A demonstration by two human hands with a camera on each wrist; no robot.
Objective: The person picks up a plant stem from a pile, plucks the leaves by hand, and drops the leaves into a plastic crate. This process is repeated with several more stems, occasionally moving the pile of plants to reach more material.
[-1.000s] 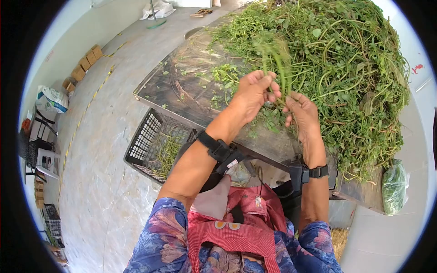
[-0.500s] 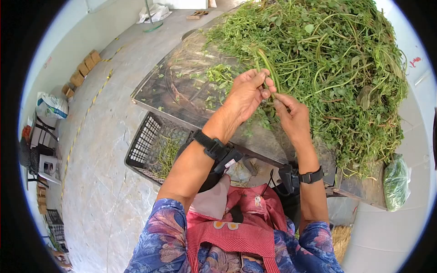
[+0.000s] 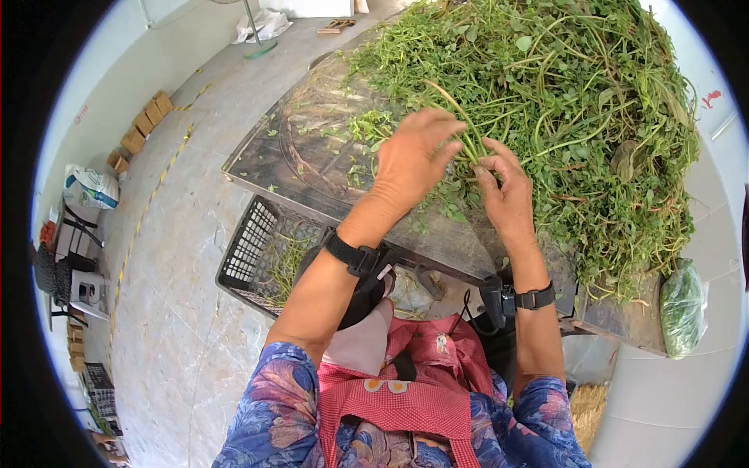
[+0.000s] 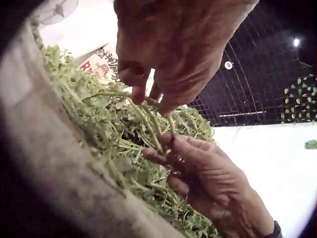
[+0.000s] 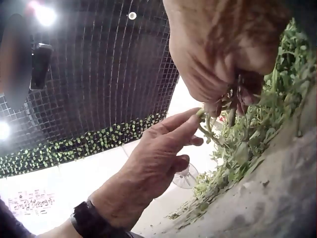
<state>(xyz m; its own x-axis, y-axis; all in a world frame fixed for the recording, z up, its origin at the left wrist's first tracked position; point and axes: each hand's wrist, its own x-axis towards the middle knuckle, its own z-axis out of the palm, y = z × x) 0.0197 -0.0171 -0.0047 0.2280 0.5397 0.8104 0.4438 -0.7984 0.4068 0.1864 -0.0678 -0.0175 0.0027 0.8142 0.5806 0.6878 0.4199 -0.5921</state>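
Observation:
Green stems (image 3: 470,147) stand between the two hands, above the front of a large heap of leafy greens (image 3: 593,140) on a dark table. The right hand (image 3: 507,195) pinches their lower ends between thumb and fingers; in the left wrist view that hand (image 4: 218,183) is below the stems (image 4: 151,121). From the left, the left hand (image 3: 413,160) reaches over the stems, and in the right wrist view its thumb and fingers (image 5: 185,130) pinch a stem end. Part of the right hand's grip is hidden behind its back (image 5: 223,54) there.
Loose leaves (image 3: 370,125) lie on the tabletop (image 3: 257,160) left of the heap. A black crate (image 3: 243,253) with stems in it stands on the floor below the table edge. At the table's right corner is a plastic bag of greens (image 3: 682,312).
The left hand has turned over, its back now facing up, and has shifted slightly left. The right hand first moved left with the stems, then stayed nearly in place.

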